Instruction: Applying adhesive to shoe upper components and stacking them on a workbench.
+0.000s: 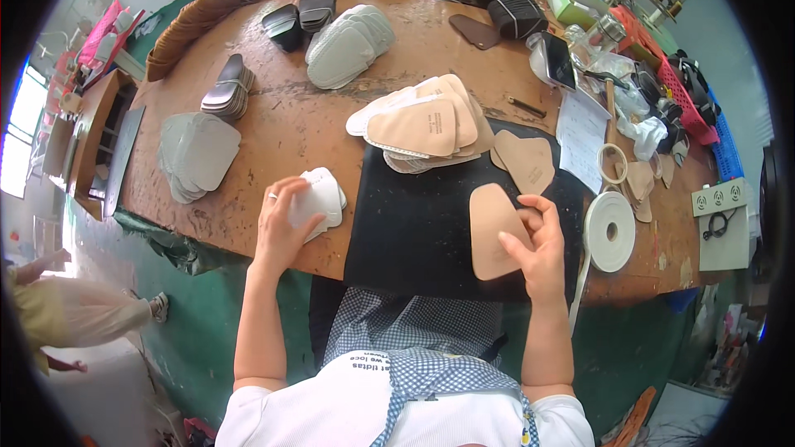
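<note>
My right hand [542, 252] pinches a flat beige leather-like piece [492, 232] with rounded ends, thumb on top, above a black mat [406, 236]. My left hand [280, 230] curls its fingers and thumb on a white rounded piece [321, 199] at the top of a small stack left of the mat. How many pieces those fingers take in cannot be seen. Beyond the mat's far edge lies a fanned pile of beige pieces [418, 126] with white edges. Loose beige pieces [528, 164] rest on the mat near my right hand.
Grey-white stacks [199, 153] and dark bundles [229, 89] stand on the brown table [273, 128]. At right are a white tape roll [598, 232], written paper [581, 134], a phone [559, 62], a hammer [610, 103] and a pink basket [689, 103]. Another person [91, 308] stands at left.
</note>
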Available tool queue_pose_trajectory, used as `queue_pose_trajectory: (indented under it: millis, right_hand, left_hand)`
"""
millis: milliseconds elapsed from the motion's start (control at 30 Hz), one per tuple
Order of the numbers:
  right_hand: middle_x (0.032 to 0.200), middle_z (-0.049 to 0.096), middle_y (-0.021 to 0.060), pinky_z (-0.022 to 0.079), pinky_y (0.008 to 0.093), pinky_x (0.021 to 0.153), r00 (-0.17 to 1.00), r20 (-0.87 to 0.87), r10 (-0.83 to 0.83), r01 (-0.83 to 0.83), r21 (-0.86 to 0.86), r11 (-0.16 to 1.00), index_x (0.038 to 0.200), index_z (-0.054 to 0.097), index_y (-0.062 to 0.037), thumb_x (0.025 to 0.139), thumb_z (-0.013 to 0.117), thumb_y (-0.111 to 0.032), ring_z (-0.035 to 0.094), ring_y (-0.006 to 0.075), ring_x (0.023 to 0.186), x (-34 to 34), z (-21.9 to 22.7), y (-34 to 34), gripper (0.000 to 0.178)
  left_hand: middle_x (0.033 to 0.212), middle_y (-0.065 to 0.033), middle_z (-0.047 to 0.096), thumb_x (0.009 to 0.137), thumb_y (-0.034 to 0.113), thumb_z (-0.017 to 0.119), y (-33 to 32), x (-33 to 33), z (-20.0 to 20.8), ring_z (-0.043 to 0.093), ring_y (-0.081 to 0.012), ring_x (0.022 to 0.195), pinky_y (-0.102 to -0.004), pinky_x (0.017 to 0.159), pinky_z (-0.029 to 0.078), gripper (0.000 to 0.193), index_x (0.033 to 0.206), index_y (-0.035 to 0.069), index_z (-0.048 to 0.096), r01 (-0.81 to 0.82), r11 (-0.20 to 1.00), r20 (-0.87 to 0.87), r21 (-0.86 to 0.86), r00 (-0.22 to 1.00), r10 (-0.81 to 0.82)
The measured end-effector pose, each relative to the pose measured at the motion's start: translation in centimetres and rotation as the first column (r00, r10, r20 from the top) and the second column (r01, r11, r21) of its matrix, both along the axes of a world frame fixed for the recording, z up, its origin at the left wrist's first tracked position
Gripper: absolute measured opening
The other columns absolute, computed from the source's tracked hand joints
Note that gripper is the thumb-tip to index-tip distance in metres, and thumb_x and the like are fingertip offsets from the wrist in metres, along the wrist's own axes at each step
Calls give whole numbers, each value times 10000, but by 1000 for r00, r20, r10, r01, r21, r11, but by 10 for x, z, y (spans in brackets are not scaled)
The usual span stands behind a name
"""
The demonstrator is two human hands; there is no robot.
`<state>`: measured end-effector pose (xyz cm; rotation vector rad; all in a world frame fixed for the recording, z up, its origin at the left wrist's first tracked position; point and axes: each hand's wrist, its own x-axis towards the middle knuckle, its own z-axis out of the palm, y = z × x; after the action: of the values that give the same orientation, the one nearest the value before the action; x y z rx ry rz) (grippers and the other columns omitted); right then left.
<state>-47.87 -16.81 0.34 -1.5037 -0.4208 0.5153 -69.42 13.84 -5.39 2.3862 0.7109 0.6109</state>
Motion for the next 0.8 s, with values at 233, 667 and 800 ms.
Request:
queue_pose_trajectory:
  millis: [233, 667, 800]
  right_hand:
    - [898, 704, 52, 526, 244, 850, 994, -57, 90, -96, -112, 989, 974, 665, -6, 884, 628, 105, 674, 114, 846, 2, -9, -23, 148]
    - [899, 701, 3, 492, 208, 748, 998, -16, -68, 69, 44, 997, 1034, 681, -12, 892, 713, 49, 647, 69, 791, 11, -11, -9, 158]
    - [869, 714, 6, 494, 200, 714, 1000, -17, -18, 18, -1, 1000, 996, 691, -25, 881, 733, 35, 647, 64, 762, 3, -7, 10, 136]
  left_hand:
    - [1094, -101, 598, 714, 191, 882, 7, 2, 13, 536, -306, 1117, -414, 965, 482, 542, 1188, 65, 651, -143, 989, -261, 41, 954, 148]
    - [993, -30, 698, 791, 101, 874, -68, 47, 56, 646, -98, 919, -283, 807, 541, 425, 1134, -6, 648, 326, 751, 98, -574, 938, -332]
    - [1116, -146, 666, 734, 148, 890, -107, 77, 10, 649, -311, 1030, -384, 926, 521, 621, 1270, 34, 597, 357, 904, 28, -236, 932, -361]
